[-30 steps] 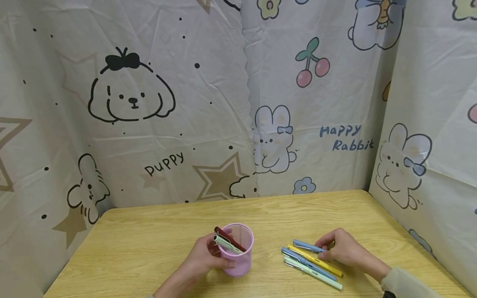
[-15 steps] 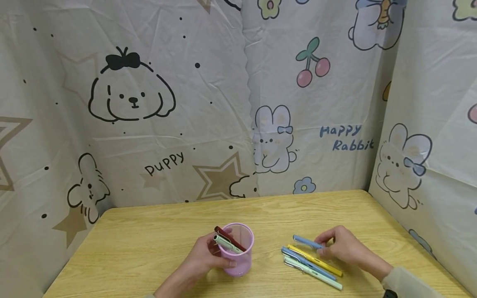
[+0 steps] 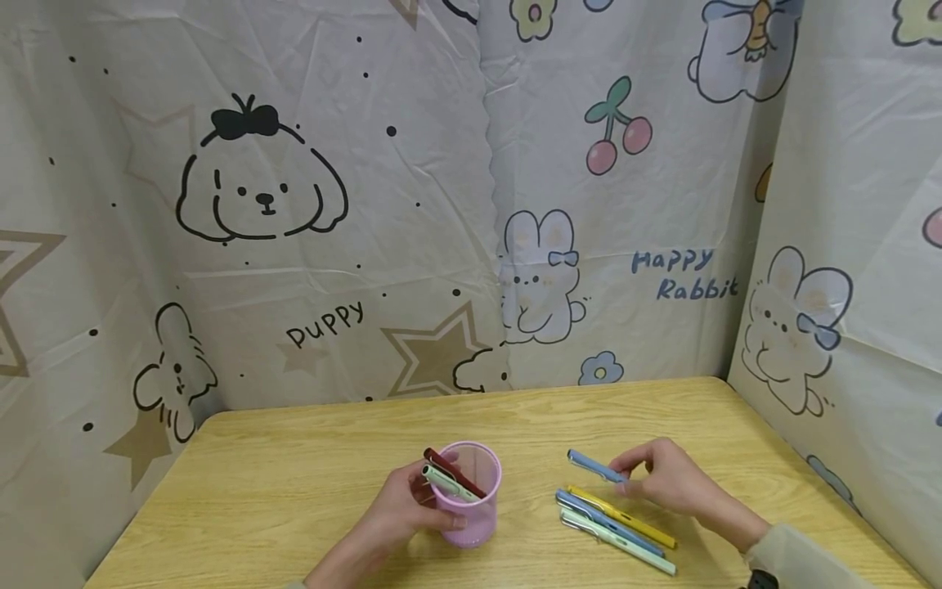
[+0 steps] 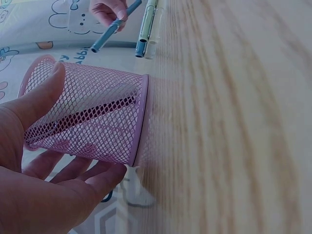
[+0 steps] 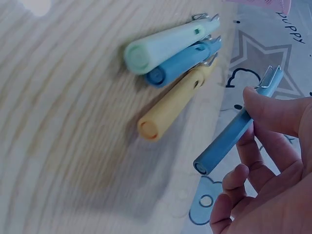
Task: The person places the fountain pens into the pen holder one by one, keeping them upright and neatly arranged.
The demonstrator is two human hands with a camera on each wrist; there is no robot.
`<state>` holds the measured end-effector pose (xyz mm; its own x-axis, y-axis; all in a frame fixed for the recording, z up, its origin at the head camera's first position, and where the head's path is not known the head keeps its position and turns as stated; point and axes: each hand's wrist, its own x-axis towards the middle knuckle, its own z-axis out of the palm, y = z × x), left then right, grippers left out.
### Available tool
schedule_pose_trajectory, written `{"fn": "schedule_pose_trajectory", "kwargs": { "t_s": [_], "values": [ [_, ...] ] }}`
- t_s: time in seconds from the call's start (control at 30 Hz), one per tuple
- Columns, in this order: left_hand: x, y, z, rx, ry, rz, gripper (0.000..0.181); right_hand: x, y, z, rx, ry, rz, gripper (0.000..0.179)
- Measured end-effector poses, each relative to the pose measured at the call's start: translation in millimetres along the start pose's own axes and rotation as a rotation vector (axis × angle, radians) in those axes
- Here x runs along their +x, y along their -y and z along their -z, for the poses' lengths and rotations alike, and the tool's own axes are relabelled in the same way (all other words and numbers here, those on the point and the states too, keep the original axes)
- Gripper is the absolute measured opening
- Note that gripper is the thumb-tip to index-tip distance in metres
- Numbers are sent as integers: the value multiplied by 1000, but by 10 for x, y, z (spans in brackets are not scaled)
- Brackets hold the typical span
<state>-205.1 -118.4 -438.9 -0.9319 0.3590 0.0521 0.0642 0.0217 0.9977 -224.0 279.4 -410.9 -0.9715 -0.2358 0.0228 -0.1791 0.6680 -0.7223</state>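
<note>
My left hand (image 3: 403, 505) grips a pink mesh pen holder (image 4: 97, 124) standing on the table, thumb on one side and fingers round the other. Inside it lean a dark red pen (image 3: 458, 473) and a pale green pen (image 3: 446, 484). Between thumb and fingertips, my right hand (image 3: 666, 483) pinches a blue pen (image 5: 239, 126), raised above the table. Just in front of that hand lie a yellow pen (image 3: 625, 517), another blue pen (image 3: 607, 520) and a light green pen (image 3: 621, 541), side by side and slanted.
The wooden table (image 3: 316, 458) spreads under everything. Behind it and at both sides hangs a pale printed curtain (image 3: 412, 204) that meets the table's back edge.
My right hand has lifted the blue pen off the table beside the others and carried it a little left and away from me. My left hand and the pen holder have stayed put.
</note>
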Motion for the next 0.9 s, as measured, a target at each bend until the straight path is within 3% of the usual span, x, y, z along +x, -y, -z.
{"fn": "schedule_pose_trajectory", "kwargs": {
  "t_s": [0.33, 0.9],
  "values": [
    [-3, 6, -1, -5, 1, -3, 86, -1, 193, -45, 62, 2, -21, 20],
    [4, 12, -1, -12, 6, -10, 85, 42, 417, -139, 127, -11, 49, 22]
  ]
}}
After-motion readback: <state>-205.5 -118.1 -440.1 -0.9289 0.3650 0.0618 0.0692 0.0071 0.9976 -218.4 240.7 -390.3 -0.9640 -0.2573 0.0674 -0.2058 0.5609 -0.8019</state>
